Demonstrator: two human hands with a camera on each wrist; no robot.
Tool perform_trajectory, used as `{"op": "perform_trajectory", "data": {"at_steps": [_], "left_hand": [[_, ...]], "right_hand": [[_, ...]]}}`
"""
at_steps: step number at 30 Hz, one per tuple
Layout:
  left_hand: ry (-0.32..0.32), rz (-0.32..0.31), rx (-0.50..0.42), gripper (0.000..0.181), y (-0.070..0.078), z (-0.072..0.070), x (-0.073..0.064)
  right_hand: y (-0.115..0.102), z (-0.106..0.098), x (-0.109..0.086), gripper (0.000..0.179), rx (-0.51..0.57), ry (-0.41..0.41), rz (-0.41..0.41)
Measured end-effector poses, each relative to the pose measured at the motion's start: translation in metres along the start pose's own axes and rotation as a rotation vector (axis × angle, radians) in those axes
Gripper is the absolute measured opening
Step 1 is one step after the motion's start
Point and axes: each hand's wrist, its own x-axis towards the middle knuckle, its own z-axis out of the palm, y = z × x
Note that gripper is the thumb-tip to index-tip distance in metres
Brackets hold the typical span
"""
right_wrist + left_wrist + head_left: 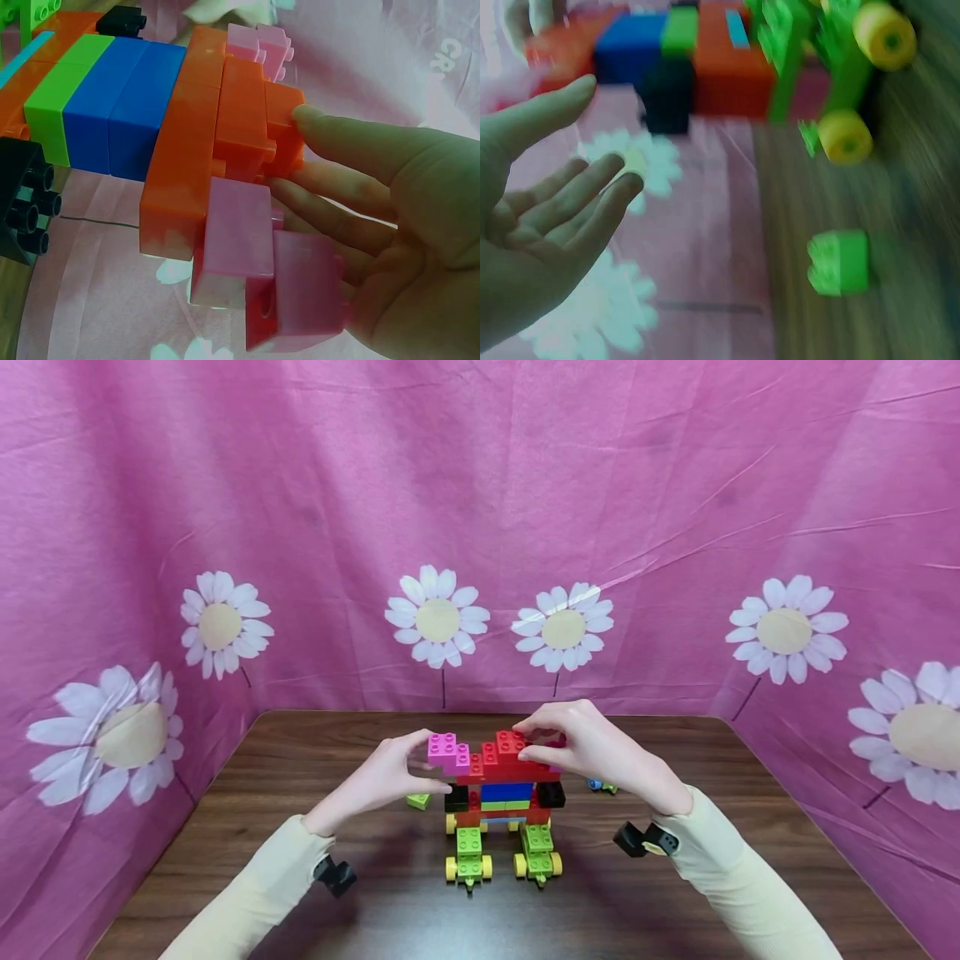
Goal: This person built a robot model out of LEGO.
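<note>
A figure of toy building bricks stands upright on the table, its blue bricks (506, 792) in the middle between two black bricks (456, 798) at the sides. Red bricks (184, 150) form the upper part. My right hand (596, 745) pinches the topmost red brick (286, 105) between thumb and fingers. Stepped pink bricks (444, 749) rise at the top left; others, also pink (307, 285), sit below my right fingers in the right wrist view. My left hand (378, 775) is beside the left pink bricks, thumb and fingers spread, holding nothing.
Green wheeled bases (469, 852) with yellow wheels carry the figure. A loose green brick (840, 262) lies on the wooden table (300, 777) to the left. Behind the right hand is a small blue-and-green piece (600, 785). A pink flowered cloth (495, 510) hangs around the table.
</note>
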Motion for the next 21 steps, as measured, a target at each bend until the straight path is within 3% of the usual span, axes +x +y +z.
{"op": "perform_trajectory", "data": {"at_steps": [7, 12, 21], "left_hand": [[-0.086, -0.068, 0.048, 0.039, -0.051, -0.007, 0.006], [-0.148, -0.097, 0.095, 0.042, -0.075, -0.005, 0.008], [-0.237, 0.015, 0.223, 0.05, -0.095, 0.006, 0.014]], "right_hand": [[0.001, 0.002, -0.004, 0.031, 0.035, 0.013, 0.007], [0.002, 0.003, -0.005, 0.031, 0.049, 0.013, 0.004], [0.005, 0.001, -0.004, 0.032, 0.045, 0.011, -0.006]]}}
